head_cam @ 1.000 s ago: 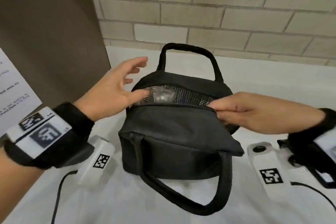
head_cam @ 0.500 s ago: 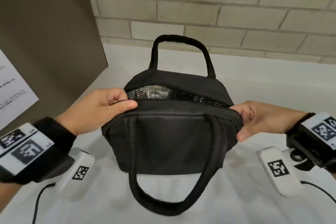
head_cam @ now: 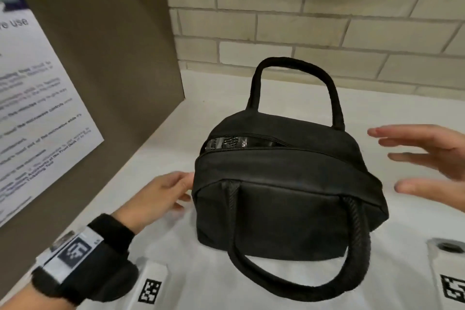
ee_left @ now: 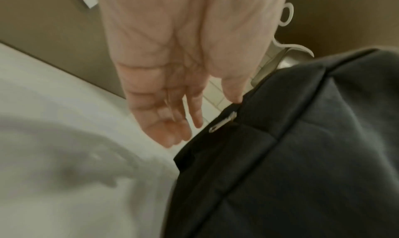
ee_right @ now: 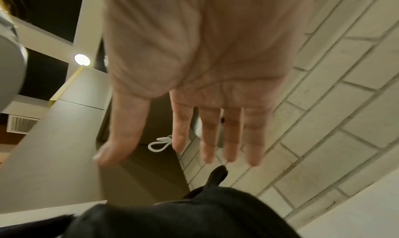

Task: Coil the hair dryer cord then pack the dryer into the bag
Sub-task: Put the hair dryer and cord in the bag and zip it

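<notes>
A black fabric bag stands on the white counter, its far handle upright and its near handle hanging forward. The zipper is mostly drawn, with a short gap at the left end showing the shiny lining. The hair dryer is not visible. My left hand lies relaxed at the bag's left end, thumb tip touching the fabric by the zipper pull. My right hand hovers to the right of the bag with fingers spread straight, holding nothing.
A brown panel with a printed notice stands close on the left. A pale brick wall runs behind the counter. White tagged devices lie on the counter near both wrists.
Both hands have let go of the bag's ends. The right hand has pulled away to the right and spread open; the left has relaxed beside the bag. The zipper gap is shorter than a second ago.
</notes>
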